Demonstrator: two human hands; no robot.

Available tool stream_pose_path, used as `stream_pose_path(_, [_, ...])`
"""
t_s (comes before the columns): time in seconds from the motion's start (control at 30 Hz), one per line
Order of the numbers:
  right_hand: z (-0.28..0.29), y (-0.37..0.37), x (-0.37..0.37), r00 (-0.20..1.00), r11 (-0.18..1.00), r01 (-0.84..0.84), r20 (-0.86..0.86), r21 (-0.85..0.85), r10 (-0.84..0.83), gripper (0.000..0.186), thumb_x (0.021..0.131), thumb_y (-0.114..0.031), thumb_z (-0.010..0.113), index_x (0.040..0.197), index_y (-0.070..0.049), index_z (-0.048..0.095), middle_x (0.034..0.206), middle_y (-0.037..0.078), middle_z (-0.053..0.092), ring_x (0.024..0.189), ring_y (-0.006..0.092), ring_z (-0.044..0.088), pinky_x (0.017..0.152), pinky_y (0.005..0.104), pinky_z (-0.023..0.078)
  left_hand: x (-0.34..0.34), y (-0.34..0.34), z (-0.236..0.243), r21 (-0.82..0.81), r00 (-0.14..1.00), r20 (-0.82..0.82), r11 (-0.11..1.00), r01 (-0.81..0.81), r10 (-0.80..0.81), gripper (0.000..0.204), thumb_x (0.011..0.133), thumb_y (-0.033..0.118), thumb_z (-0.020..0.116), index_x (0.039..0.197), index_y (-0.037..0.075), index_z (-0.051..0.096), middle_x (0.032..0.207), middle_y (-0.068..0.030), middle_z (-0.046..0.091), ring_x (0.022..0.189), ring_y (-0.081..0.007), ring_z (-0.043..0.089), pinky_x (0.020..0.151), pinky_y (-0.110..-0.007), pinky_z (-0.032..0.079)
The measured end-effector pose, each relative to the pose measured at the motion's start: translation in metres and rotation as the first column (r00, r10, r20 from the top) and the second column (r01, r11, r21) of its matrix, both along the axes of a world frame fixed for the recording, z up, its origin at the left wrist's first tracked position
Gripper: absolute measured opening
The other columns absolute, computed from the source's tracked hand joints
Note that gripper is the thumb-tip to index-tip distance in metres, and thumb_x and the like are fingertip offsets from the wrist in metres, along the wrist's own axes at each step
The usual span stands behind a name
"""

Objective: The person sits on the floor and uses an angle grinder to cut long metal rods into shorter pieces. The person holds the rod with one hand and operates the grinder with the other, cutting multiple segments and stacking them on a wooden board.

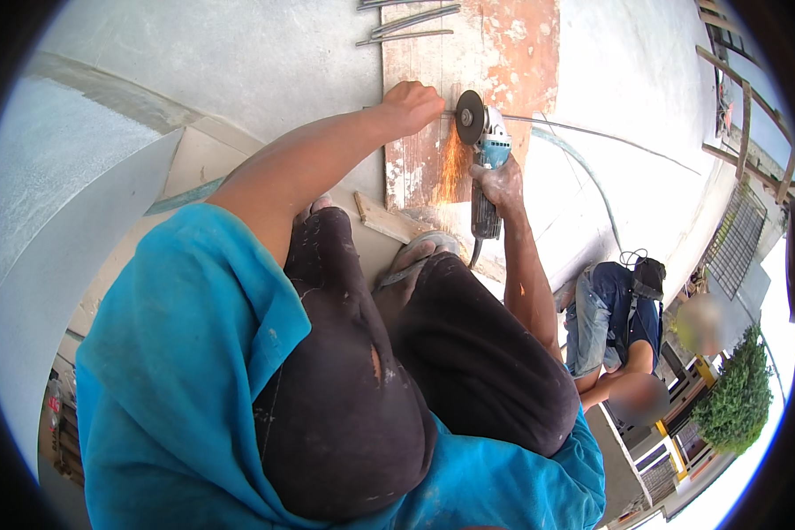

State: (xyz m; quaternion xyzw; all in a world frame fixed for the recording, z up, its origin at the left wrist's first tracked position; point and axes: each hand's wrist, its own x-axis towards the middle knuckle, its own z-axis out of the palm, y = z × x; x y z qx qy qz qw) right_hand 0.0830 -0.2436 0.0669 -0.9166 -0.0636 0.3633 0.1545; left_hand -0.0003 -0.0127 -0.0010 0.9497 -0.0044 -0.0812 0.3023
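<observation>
1. The right hand (501,185) is closed around the body of an angle grinder (484,168), whose disc (469,111) meets a thin metal rod (592,134).
2. Orange sparks (452,163) fall from the disc toward the person.
3. The left hand (412,104), fingers curled, presses the rod's end down on a worn wooden board (512,62), just left of the disc.
4. More rods (408,22) lie at the board's far end.
</observation>
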Motion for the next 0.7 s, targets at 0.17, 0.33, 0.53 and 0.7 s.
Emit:
stream_pose_path(0.17, [0.0,-0.024,-0.006,0.999,0.999,0.025,0.045,0.023,-0.026,0.05,0.072,-0.02,0.08,0.115,0.0,0.065,0.098,0.014,0.072,0.088,0.0259,0.07,0.082,0.0398,0.056,0.004,-0.001,-0.001,0.0,0.999,0.003,0.999,0.041,-0.041,0.008,0.077,-0.004,0.066,0.078,0.0,0.073,0.086,-0.0206,0.072,0.085,-0.0382,0.073,0.069,-0.046,0.06])
stream_pose_path(0.33, [0.042,-0.05,-0.027,0.962,0.959,0.271,0.01,0.084,-0.273,0.045,0.072,-0.016,0.081,0.11,0.0,0.064,0.094,0.011,0.071,0.082,0.0222,0.068,0.079,0.0383,0.056,0.007,-0.016,-0.015,0.096,0.997,-0.077,0.995,-0.019,0.026,0.012,0.081,-0.004,0.065,0.088,0.001,0.075,0.089,-0.0227,0.072,0.093,-0.0381,0.073,0.078,-0.044,0.061])
stream_pose_path(0.53, [0.066,-0.107,-0.046,0.894,0.893,0.446,0.023,0.064,-0.448,0.044,0.074,-0.014,0.078,0.112,0.001,0.063,0.094,0.012,0.071,0.084,0.0231,0.069,0.078,0.0395,0.057,0.031,-0.018,-0.006,-0.043,0.888,-0.442,0.985,-0.166,0.13,0.028,0.093,0.021,0.061,0.099,-0.002,0.076,0.105,-0.0287,0.072,0.105,-0.0384,0.071,0.091,-0.045,0.058])
stream_pose_path(0.7, [0.072,-0.137,-0.063,0.827,0.819,0.546,0.042,0.177,-0.561,0.032,0.074,-0.009,0.077,0.102,0.001,0.063,0.086,0.009,0.069,0.073,0.0203,0.068,0.071,0.0365,0.057,0.021,-0.026,0.027,-0.033,0.878,-0.403,0.955,-0.295,0.257,0.044,0.093,0.039,0.059,0.097,-0.001,0.076,0.101,-0.027,0.074,0.098,-0.0396,0.073,0.087,-0.049,0.058])
